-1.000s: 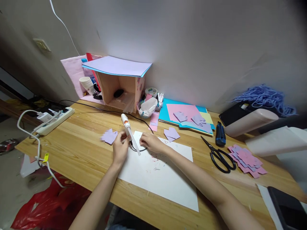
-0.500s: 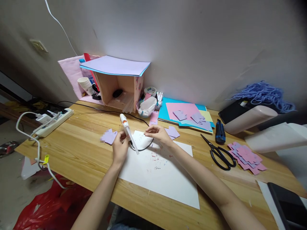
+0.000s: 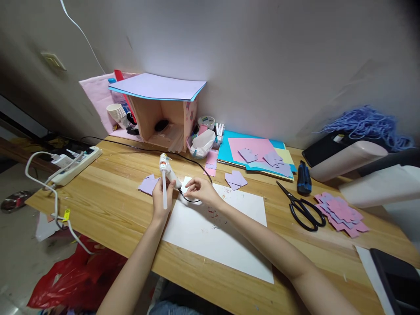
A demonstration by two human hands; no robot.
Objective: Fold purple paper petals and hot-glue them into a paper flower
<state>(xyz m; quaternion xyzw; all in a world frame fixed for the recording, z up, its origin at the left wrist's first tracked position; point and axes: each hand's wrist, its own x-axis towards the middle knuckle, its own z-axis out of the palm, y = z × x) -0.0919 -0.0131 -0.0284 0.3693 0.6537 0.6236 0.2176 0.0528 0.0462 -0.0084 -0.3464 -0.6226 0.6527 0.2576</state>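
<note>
My left hand [image 3: 161, 197] is wrapped round a white hot glue gun [image 3: 171, 176], which is tilted, with a clear glue stick [image 3: 164, 192] jutting from its rear down towards me. The gun's black cord [image 3: 188, 200] leaves the handle end and loops beneath my right hand [image 3: 201, 191]. Just right of the handle, that hand has loosely curled fingers, with thumb and forefinger apart and no object visible between them. Below both hands lies a marked white sheet [image 3: 226, 245]. Lilac paper cutouts lie on either side, one [image 3: 148, 184] by my left hand and another [image 3: 236, 179] beyond my right wrist.
An open box [image 3: 190, 122] with lilac sheets on top stands at the back. To the right are black scissors [image 3: 300, 205], a blue utility knife [image 3: 304, 178] and stacked pink and lilac cutouts [image 3: 341, 213]. A power strip [image 3: 78, 166] sits on the left edge.
The glue gun has turned in my left hand, its glue stick swinging left and towards me. My right hand has moved left, closer to the handle and cord.
</note>
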